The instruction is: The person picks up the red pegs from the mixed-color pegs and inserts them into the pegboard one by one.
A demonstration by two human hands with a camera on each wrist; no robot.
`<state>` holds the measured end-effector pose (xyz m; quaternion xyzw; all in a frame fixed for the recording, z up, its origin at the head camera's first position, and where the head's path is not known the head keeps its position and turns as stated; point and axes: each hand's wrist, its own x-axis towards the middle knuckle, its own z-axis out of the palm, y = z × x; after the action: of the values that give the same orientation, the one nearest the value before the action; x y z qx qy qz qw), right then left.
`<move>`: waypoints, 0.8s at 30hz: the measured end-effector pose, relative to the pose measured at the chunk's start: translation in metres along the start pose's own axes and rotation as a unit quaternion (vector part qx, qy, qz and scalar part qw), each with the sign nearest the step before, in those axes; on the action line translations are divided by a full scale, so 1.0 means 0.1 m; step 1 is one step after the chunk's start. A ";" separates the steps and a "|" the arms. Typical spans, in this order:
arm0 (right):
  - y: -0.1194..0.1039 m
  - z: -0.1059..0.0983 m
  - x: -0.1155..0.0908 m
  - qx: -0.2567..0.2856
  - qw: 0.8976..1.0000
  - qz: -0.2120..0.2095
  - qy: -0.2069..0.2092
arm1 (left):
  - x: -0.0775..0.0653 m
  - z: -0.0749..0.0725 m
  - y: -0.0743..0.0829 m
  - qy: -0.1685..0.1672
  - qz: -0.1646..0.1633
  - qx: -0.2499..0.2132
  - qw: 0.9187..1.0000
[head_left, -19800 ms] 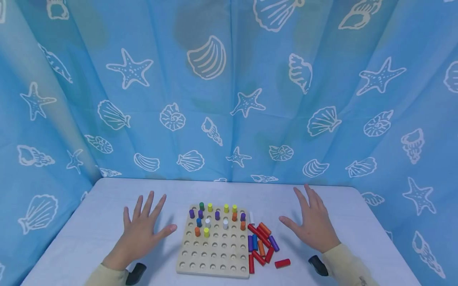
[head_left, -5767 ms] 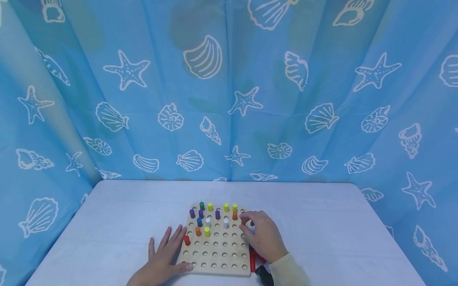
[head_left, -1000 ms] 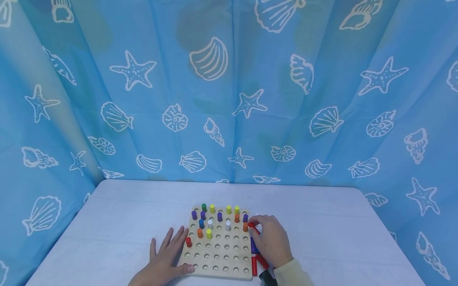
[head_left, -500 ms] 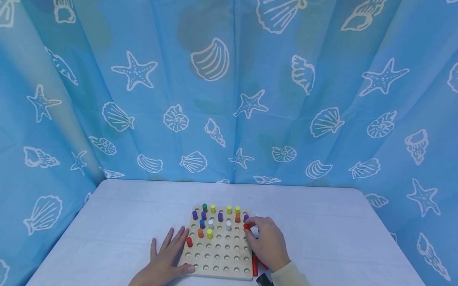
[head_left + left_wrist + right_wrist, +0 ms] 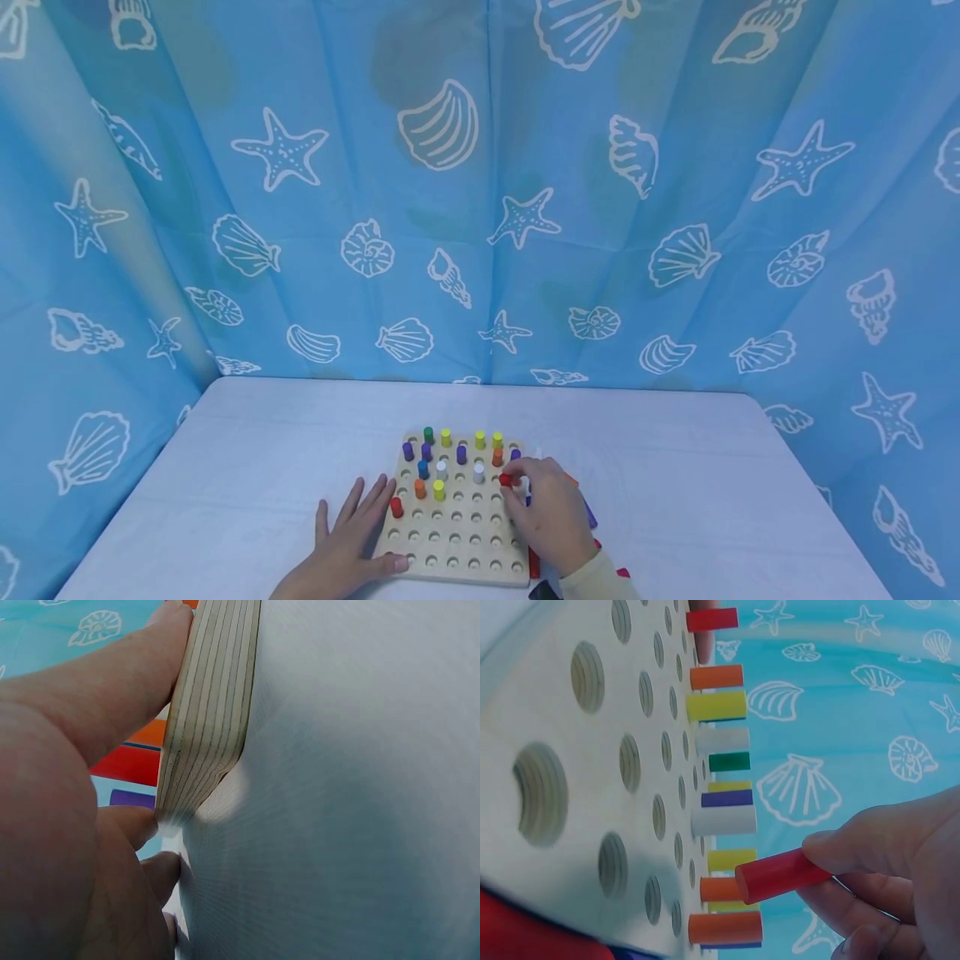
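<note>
A wooden pegboard lies on the table, its far rows partly filled with coloured pegs. My left hand rests on its left edge, fingers spread, thumb on the near left corner; the left wrist view shows them at the layered board edge. My right hand pinches a red peg between thumb and fingers. That peg is tilted and apart from the holes, over the board's right part. Another red peg stands in a hole at the left. An orange peg stands near the held one.
Loose pegs lie to the right of the board, partly under my right hand, among them a red peg and a purple peg. A white tablecloth covers the table. Behind it hangs a blue seashell-patterned curtain.
Over the last second my right hand has brought the red peg leftward from the board's right edge to over its holes. Earlier, both hands were off the board and the left red peg was absent.
</note>
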<state>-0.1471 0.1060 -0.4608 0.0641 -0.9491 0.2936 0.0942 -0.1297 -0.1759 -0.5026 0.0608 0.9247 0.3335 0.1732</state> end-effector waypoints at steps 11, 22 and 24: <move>-0.11 0.02 -0.02 0.006 1.000 0.001 -0.010 | -0.02 -0.01 0.01 0.004 0.011 -0.004 1.000; -0.19 0.07 -0.07 0.007 1.000 -0.008 -0.021 | -0.01 0.00 0.02 0.012 0.006 0.002 1.000; -0.22 0.07 -0.08 0.014 0.999 -0.006 -0.028 | -0.01 0.00 0.02 0.012 0.004 0.005 1.000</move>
<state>-0.1369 0.0847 -0.4565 0.0789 -0.9467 0.3047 0.0687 -0.1284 -0.1743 -0.5010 0.0614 0.9282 0.3301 0.1601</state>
